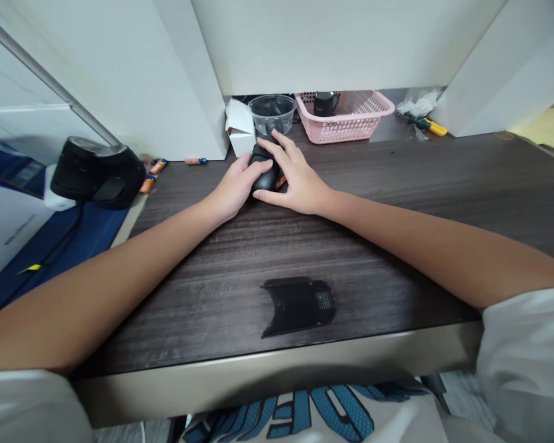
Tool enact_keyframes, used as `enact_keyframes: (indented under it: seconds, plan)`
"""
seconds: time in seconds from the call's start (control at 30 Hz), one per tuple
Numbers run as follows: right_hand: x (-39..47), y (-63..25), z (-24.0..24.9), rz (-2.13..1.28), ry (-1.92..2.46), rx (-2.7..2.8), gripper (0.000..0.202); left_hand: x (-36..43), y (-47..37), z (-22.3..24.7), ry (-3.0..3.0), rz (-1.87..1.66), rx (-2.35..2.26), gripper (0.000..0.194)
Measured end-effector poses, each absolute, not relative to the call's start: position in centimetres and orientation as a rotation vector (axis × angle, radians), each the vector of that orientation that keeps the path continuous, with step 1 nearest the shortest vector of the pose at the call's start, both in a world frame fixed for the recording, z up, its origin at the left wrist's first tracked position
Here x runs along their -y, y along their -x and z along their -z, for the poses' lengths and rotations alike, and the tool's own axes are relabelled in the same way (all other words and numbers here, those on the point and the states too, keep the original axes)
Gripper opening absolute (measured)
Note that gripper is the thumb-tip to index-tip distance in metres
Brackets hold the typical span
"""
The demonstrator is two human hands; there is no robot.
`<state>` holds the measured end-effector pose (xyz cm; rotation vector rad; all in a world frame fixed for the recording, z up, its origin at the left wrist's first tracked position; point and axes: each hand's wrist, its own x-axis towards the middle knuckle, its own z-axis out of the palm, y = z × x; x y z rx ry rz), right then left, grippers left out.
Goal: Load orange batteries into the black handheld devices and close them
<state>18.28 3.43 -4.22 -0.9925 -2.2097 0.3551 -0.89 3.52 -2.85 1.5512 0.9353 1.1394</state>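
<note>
A dark, rounded computer mouse (264, 179) is held between both hands, low over the far half of the desk. My left hand (233, 184) wraps it from the left, with the thumb on its upper face. From the right, my right hand (300, 175) grips it, thumb at the near end and fingers reaching over the far end. A bit of an orange battery (281, 182) shows beside the mouse under my right palm. Closer to me lies a black curved cover (300, 306), flat on the wood, apart from both hands.
At the back stand a white box (240, 126), a clear plastic tub (272, 111) and a pink basket (346, 126) with a dark mug. A yellow-handled tool (431, 126) lies right of them. Several orange batteries (194, 161) and a black device (95, 172) are at left.
</note>
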Motion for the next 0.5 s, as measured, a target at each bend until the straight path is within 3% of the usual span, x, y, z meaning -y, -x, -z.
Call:
enact_keyframes:
  seconds: [0.5]
  plan:
    - [-3.57, -18.09, 4.6, -0.371, 0.984, 2.19, 0.105, -3.52, 1.13, 2.54, -1.488, -1.143, -0.962, 0.026]
